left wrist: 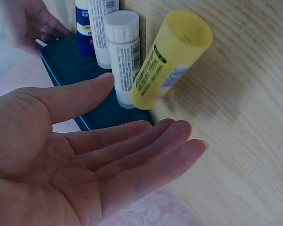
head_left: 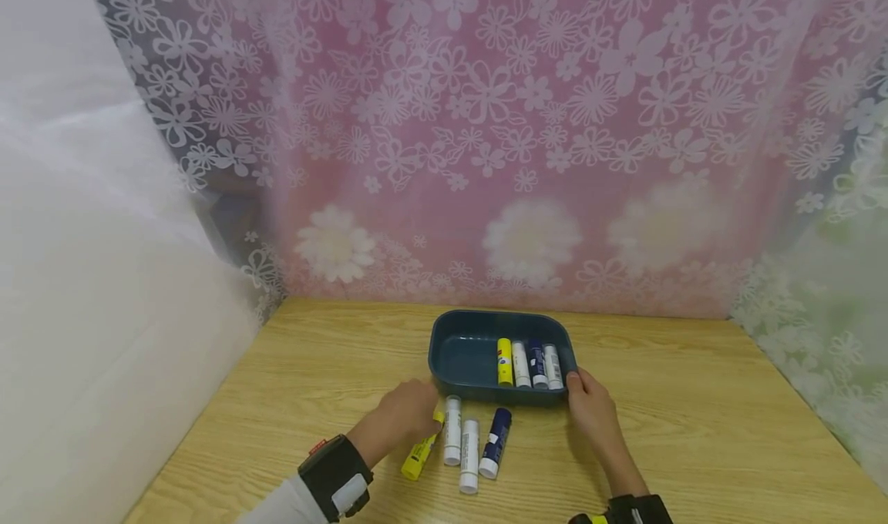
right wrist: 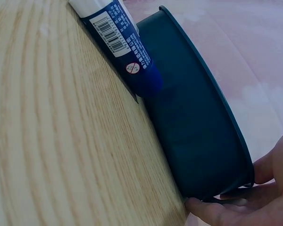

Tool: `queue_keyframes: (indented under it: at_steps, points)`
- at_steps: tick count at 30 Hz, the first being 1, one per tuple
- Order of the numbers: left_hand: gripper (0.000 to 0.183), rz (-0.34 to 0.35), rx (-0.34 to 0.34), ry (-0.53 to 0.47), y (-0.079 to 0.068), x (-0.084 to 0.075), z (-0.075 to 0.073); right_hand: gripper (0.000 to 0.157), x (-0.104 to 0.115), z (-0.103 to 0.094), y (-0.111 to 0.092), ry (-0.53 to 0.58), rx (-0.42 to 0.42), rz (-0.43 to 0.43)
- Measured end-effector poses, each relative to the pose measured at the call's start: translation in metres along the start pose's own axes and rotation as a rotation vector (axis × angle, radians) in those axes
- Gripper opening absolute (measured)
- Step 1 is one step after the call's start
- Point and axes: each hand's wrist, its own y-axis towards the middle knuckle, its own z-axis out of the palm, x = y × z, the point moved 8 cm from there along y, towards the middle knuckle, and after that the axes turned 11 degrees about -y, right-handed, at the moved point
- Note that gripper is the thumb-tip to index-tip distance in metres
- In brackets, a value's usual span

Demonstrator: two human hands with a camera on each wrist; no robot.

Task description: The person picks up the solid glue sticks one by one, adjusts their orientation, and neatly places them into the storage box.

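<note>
A dark teal plastic box (head_left: 461, 389) stands on the wooden table, with several glue sticks lying side by side in its right half, one of them yellow (head_left: 504, 362). My right hand (head_left: 593, 412) grips the box's near right corner, thumb at the rim and fingers along the outer wall. In front of the box lie a yellow glue stick (head_left: 422, 453), two white glue sticks (head_left: 452, 431) and a dark blue one (head_left: 496, 443). My left hand (left wrist: 85, 160) is beside the yellow stick, thumb and fingers spread apart with nothing between them. In the right wrist view the blue stick (right wrist: 125, 52) lies near the box wall.
The wooden table (head_left: 708, 416) extends to both sides of the box. A pink flowered curtain (head_left: 527, 139) hangs along the table's back edge. White sheeting (head_left: 118, 239) closes off the left side, and a flowered sheet (head_left: 832, 339) hangs at the right.
</note>
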Motion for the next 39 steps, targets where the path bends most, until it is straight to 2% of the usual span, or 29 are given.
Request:
queue_keyframes:
  at_steps: [14, 39]
  points:
    - [0.021, 0.009, -0.004, 0.011, -0.007, 0.004, 0.017, 0.054, 0.002, -0.001, -0.002, 0.006, 0.001, 0.004]
    - [0.016, 0.054, -0.075, -0.002, -0.002, 0.007, 0.018, 0.053, 0.006, -0.003, -0.003, -0.002, -0.004, -0.008]
